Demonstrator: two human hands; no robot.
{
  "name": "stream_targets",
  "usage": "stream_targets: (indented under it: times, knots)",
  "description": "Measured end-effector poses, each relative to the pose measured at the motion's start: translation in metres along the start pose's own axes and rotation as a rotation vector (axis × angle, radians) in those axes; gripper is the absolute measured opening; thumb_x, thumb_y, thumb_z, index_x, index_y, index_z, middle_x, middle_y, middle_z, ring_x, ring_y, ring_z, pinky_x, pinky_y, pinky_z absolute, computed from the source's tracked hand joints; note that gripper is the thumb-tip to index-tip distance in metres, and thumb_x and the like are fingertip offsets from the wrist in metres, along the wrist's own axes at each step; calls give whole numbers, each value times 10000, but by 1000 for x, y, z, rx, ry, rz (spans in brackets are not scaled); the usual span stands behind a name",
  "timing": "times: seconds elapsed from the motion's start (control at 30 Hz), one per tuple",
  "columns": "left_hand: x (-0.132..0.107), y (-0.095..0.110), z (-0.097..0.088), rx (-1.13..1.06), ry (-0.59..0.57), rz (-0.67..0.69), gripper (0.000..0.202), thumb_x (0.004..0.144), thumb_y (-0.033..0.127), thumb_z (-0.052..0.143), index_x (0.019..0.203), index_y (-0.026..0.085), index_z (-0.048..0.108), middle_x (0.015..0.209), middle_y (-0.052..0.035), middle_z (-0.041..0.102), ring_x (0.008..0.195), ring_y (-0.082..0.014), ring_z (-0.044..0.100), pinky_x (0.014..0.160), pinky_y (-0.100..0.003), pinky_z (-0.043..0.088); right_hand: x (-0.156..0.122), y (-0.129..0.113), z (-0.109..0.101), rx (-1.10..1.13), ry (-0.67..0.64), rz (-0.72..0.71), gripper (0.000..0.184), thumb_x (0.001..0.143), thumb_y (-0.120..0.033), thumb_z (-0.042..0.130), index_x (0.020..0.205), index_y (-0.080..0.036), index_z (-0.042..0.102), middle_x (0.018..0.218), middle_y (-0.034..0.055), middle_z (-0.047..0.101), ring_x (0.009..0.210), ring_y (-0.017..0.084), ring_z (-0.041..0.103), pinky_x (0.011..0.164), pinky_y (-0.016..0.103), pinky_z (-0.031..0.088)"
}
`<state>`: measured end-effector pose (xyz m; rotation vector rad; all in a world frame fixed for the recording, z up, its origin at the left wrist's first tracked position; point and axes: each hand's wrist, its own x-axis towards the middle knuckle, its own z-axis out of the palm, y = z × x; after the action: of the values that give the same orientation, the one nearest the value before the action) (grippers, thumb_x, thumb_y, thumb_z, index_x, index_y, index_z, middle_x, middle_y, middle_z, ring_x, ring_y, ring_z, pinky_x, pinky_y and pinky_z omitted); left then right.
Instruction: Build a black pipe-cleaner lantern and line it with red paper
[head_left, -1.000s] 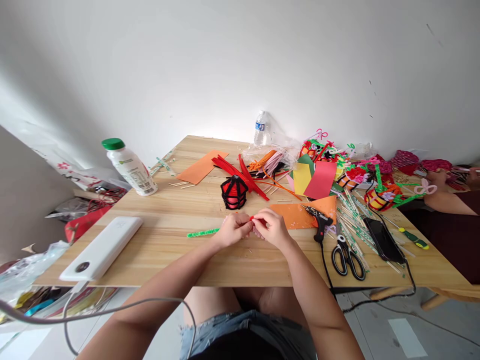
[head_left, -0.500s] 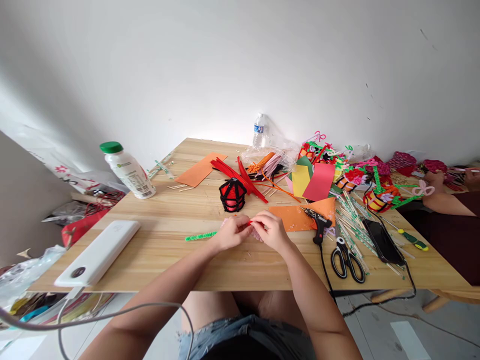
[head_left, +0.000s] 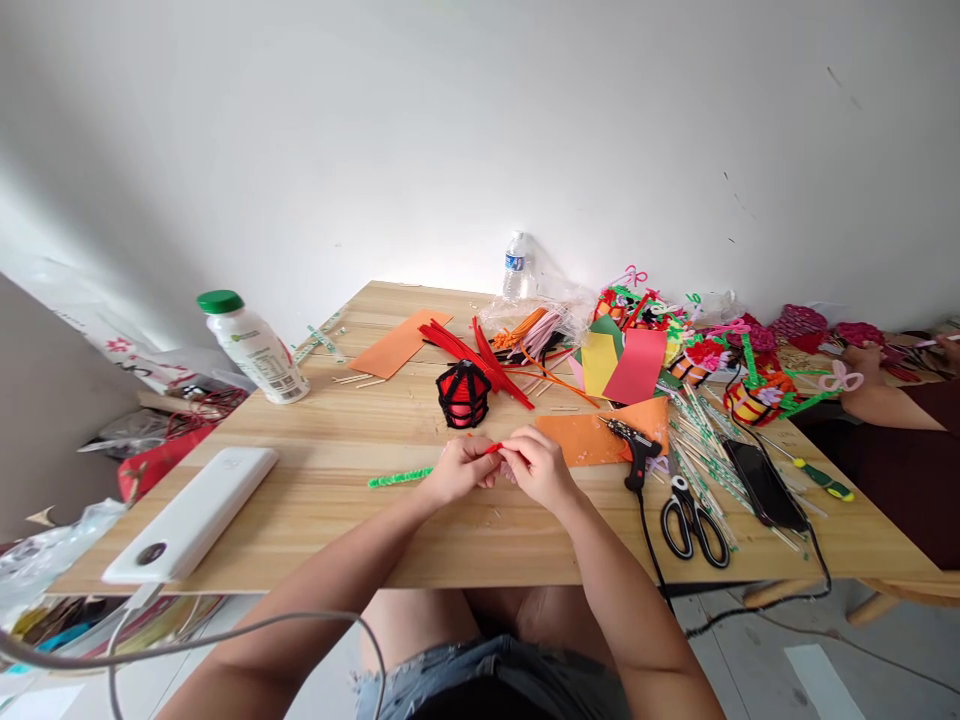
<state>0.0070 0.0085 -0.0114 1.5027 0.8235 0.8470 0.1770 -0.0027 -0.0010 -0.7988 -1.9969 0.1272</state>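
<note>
Over the near middle of the table, my left hand (head_left: 461, 469) and my right hand (head_left: 538, 465) meet fingertip to fingertip. Both are closed in a pinch on a short red pipe cleaner (head_left: 493, 448), mostly hidden by the fingers. A green pipe cleaner (head_left: 401, 477) lies flat just left of my left hand. Just beyond the hands stands a small red lantern (head_left: 463, 394) with a black fuzzy frame. Behind it, a bundle of red pipe cleaners (head_left: 480, 358) is spread on the wood.
To the right lie a glue gun (head_left: 637, 447), scissors (head_left: 694, 522), a phone (head_left: 761, 482), a screwdriver (head_left: 825, 480) and scattered sticks. A white power bank (head_left: 195, 515) and a green-capped bottle (head_left: 253, 345) are at left. Another person's arm (head_left: 889, 400) shows at far right.
My fingers have shifted slightly on the red pipe cleaner, and more of it shows between them. The whole view has moved a little; the table items stay put.
</note>
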Motion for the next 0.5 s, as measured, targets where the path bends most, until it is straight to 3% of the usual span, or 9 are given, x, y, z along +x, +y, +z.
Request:
stream_targets:
  times: [0.1, 0.27, 0.4, 0.5]
  knots:
    - [-1, 2, 1, -22, 4, -4, 399, 776, 472, 604, 555, 145, 543, 468, 2, 541, 434, -90, 507, 451, -202, 405, -2, -1, 1, -104, -3, -68, 175, 914, -162, 505, 936, -183, 677, 784, 72, 628, 732, 173, 607, 659, 289, 519]
    - [-1, 1, 2, -48, 88, -10, 419, 784, 498, 589, 563, 147, 534, 472, 2, 540, 430, -91, 495, 443, -208, 411, 1, 0, 3, 4, 47, 44, 184, 914, -192, 525, 1043, -195, 655, 902, 89, 649, 816, 179, 635, 719, 302, 546]
    - [0, 1, 0, 39, 142, 84, 386, 798, 476, 592, 607, 144, 545, 532, 3, 546, 476, -95, 511, 449, -202, 420, 3, 3, 4, 68, 57, 130, 117, 886, -187, 565, 945, -189, 666, 849, 77, 661, 764, 170, 637, 663, 284, 543]
    - [0, 1, 0, 76, 98, 90, 331, 811, 451, 578, 694, 142, 567, 591, 1, 571, 511, -96, 530, 461, -198, 426, 2, 5, 4, 98, 52, 145, 116, 885, -182, 557, 874, -192, 673, 800, 59, 662, 730, 158, 631, 639, 269, 531]
